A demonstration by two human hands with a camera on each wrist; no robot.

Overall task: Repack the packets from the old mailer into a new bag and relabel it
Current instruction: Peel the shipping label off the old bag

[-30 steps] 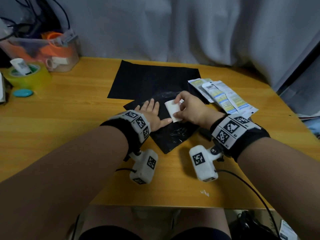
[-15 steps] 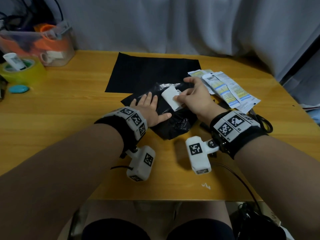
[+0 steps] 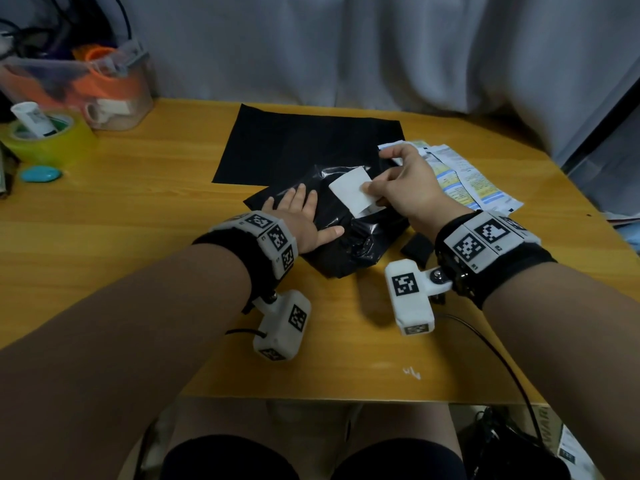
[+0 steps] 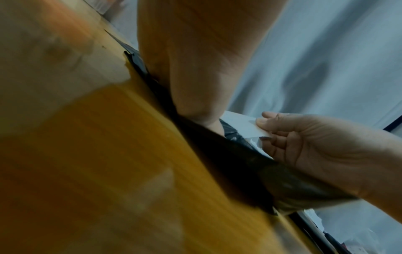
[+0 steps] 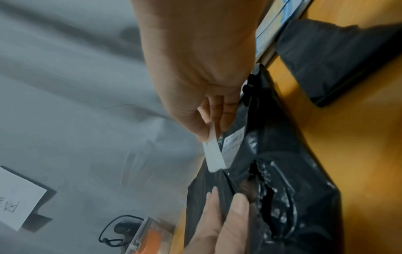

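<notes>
In the middle of the head view, a white label (image 3: 351, 191) is pinched at one edge by the thumb and fingers of the right hand (image 3: 403, 188) and is lifted partly off the crinkled old mailer (image 3: 349, 233). The old mailer is pressed flat on the table (image 3: 138, 209) by the left hand (image 3: 301, 220), whose fingers are straight and hold nothing. The label could be torn if it is pulled too fast, since one end looks stuck to the shiny plastic. It could also be curled over and stuck to itself. If the mailer is let go, it might be dragged up with the label. The packets (image 3: 460, 178) are seen at the right, and the flat new bag (image 3: 311, 143) lies just above the mailer.
</notes>
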